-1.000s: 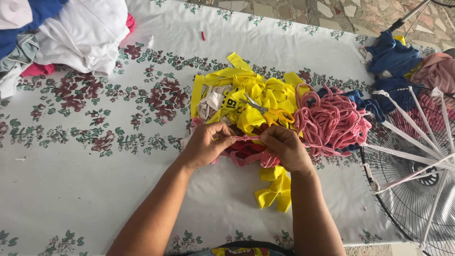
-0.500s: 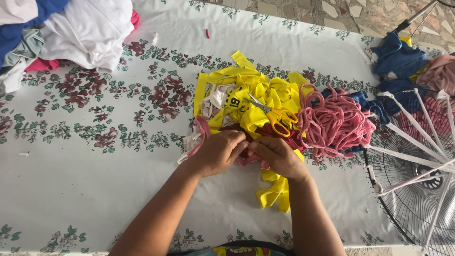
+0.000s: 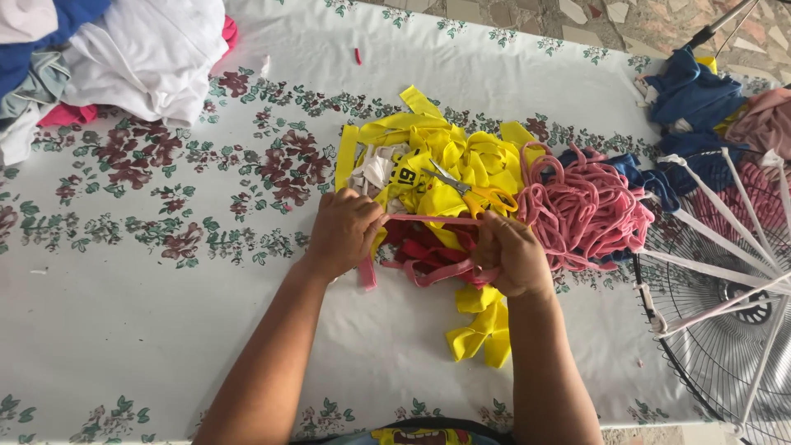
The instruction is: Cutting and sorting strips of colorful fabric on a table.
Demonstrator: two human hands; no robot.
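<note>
A pink fabric strip is stretched taut between my two hands over the flowered tablecloth. My left hand grips its left end and my right hand grips its right end. Under them lie more red and pink strips. Behind is a heap of yellow fabric strips with orange-handled scissors on top. A pile of pink loops sits to the right of my right hand. A few yellow strips lie near my right wrist.
Folded white, blue and pink clothes are stacked at the far left. Blue and pink cloth lies at the far right. A fan grille with white strips tied across it stands off the table's right edge.
My hands were close together half a second ago; they have moved apart, pulling the pink strip out straight and tight between them.
</note>
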